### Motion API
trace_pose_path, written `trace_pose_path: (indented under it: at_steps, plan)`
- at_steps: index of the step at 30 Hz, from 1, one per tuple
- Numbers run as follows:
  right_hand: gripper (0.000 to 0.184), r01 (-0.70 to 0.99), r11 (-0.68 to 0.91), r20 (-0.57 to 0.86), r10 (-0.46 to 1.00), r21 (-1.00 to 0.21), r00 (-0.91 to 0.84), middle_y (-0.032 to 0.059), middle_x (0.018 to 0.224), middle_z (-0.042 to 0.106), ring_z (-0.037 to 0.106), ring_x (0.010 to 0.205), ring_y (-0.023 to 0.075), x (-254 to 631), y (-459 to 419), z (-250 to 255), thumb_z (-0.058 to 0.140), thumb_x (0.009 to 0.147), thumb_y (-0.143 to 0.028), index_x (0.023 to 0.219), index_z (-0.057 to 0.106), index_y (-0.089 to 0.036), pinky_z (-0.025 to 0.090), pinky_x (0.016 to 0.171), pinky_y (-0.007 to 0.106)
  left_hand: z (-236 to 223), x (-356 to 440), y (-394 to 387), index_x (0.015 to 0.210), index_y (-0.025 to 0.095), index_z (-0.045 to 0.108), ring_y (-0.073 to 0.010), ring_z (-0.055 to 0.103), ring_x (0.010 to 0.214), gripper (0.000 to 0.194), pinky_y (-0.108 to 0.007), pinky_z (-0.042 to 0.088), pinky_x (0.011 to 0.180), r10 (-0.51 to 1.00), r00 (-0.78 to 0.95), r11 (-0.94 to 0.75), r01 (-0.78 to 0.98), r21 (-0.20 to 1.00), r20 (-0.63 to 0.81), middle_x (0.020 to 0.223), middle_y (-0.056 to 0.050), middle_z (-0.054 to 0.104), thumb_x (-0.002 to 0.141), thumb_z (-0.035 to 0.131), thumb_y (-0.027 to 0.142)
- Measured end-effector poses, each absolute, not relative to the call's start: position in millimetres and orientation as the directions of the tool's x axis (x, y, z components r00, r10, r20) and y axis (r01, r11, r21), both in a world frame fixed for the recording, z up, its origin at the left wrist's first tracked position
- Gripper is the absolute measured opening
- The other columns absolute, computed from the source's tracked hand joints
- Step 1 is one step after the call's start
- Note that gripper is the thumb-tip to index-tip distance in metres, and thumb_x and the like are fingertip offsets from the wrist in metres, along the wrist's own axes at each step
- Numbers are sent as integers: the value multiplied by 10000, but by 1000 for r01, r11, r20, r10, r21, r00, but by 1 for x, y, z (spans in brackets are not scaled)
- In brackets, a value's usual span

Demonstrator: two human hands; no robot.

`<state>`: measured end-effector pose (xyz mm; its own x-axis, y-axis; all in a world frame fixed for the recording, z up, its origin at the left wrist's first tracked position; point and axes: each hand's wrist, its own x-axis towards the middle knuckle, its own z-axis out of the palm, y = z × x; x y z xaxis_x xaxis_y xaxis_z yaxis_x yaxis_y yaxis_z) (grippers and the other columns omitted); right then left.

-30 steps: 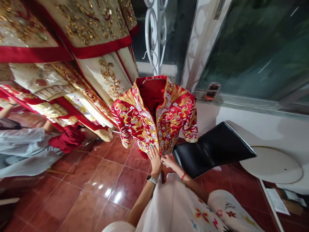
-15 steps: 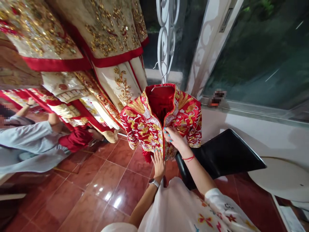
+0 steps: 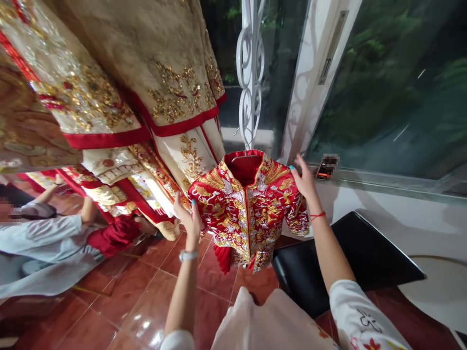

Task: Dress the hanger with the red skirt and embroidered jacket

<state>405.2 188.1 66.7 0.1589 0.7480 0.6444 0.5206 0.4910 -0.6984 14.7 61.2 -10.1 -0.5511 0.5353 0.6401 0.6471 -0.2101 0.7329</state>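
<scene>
**Jacket (image 3: 233, 209) closed down the front, both your hands spread at its shoulders**

Your red jacket hangs from a thin metal hanger (image 3: 246, 155) at the scrolled white stand (image 3: 251, 112), its front turned towards you. The fastening looks mostly done: the two gold-edged fronts meet in one straight line from below the collar nearly to the hem. What seems left is small: the bottom edge parts a little, and the collar stands open in a V (perhaps simply its cut).

Your left hand (image 3: 188, 218) is open beside one sleeve, thumb and fingers apart; whether it touches the cloth, you can't tell from here. Your right hand (image 3: 304, 182) is open too, fingers spread beside the opposite shoulder, grasping nothing that shows.

The jacket's cloth has a satin-like sheen, thickly covered with raised gold and silver embroidery in curling shapes, so it probably holds its form stiffly. The short sleeves flare slightly, and soft red fringe (image 3: 223, 257) hangs below one side. To your left, the long cream garments (image 3: 189, 104) carry rough gold beadwork above flat red bands. Below you, the reddish floor tiles (image 3: 146, 296) shine, while the black panel (image 3: 350, 257) looks smooth and leathery.
</scene>
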Motion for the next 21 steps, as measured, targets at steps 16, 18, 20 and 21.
trace_pose_path:
  at_steps: [16,18,20,21]
  plan:
    - [522,223,485,523,838,-845,158,120,1186,742,659,1141,269,415,205,37,621,814,-606,1092,748,-184,489,1044,415,70,0,109,980,180,685,-257,653,998,478,-375,529,919,800,-325,-319,482,816,505,1028,-98,716,794,601,613]
    - [490,232,470,504,855,-852,118,114,1160,753,667,1123,281,421,210,34,671,769,-572,1060,758,-187,492,1045,437,60,-2,115,940,187,666,-246,656,927,449,-359,536,871,796,-397,-284,420,862,456,954,-78,708,780,601,601]
    - [449,248,463,498,862,-851,99,108,1071,776,685,1061,294,426,220,34,663,762,-572,964,771,-186,503,1023,466,59,0,115,911,193,644,-227,639,878,387,-350,526,850,731,-466,-282,458,843,498,904,-51,687,788,618,559]
    - [447,252,458,494,864,-852,98,108,1044,780,690,1039,300,428,226,34,656,760,-581,934,772,-186,508,1011,477,60,3,114,904,195,638,-220,630,866,358,-348,520,846,693,-483,-288,494,820,535,892,-41,678,805,616,538]
